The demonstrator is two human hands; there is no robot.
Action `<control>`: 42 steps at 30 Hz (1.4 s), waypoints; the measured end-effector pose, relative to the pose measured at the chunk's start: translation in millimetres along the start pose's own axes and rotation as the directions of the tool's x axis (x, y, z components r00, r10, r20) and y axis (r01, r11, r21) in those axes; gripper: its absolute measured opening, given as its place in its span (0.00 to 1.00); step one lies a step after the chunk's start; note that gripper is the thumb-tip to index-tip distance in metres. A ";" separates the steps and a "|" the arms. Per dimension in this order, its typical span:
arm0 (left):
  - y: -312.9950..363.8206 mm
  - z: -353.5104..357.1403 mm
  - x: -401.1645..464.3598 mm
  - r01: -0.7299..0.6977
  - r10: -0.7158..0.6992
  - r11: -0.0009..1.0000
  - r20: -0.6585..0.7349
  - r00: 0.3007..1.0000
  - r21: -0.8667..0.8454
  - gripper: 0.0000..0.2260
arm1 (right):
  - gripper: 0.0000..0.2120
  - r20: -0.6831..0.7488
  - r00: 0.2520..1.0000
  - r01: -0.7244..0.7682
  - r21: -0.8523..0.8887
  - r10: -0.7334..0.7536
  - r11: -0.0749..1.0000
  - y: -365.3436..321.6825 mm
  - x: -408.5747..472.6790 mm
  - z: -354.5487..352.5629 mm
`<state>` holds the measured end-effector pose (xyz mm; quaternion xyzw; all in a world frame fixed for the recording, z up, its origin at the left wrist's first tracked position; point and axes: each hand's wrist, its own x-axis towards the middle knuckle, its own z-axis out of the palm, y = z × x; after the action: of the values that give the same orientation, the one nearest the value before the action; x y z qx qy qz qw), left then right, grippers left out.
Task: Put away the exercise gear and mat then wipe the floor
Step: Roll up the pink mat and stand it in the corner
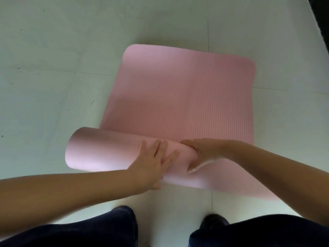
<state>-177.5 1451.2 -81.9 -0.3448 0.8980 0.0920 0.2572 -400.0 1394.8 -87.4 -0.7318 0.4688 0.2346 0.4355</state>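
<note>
Pink exercise mat [179, 97], ribbed, partly rolled on pale tiled floor [53, 68]; roll at near end, far end flat. Left hand [154, 161]: palm down, fingers straight, pressing on the roll. Right hand [203, 152]: fingers curled over the roll's top, thumb beneath, gripping it. Both forearms extended, nearly level. Dark trouser knees [89, 232] below.

Open tiled floor [53, 77] is seen left of and beyond both hands' hold on the roll; ahead, passage at floor level is blocked by the flat pink mat [178, 95].
</note>
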 end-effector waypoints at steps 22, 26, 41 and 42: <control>-109.6 -52.5 87.0 0.114 -0.164 0.939 -0.132 0.978 -0.324 0.39 | 0.55 -0.435 0.900 -0.217 -0.365 0.040 0.905 0.8 -20.3 21.0; -73.8 -38.9 61.6 0.049 -0.062 0.991 -0.102 0.993 -0.123 0.44 | 0.57 -0.392 0.913 -0.256 -0.337 0.112 0.906 6.6 -4.0 -4.6; -56.7 -9.9 28.6 0.039 -0.010 0.992 -0.241 0.970 0.116 0.51 | 0.53 -0.301 0.954 -0.136 -0.372 0.019 0.918 0.2 -11.4 -9.6; -50.2 -2.3 20.1 0.030 -0.005 0.996 -0.263 0.965 0.090 0.53 | 0.53 -0.279 0.960 -0.122 -0.385 0.010 0.915 -2.7 -15.2 -1.9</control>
<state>-157.6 1401.5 -89.9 -0.3495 0.9245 0.0015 0.1525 -404.6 1400.9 -74.0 -0.8138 0.4909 0.2374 0.2010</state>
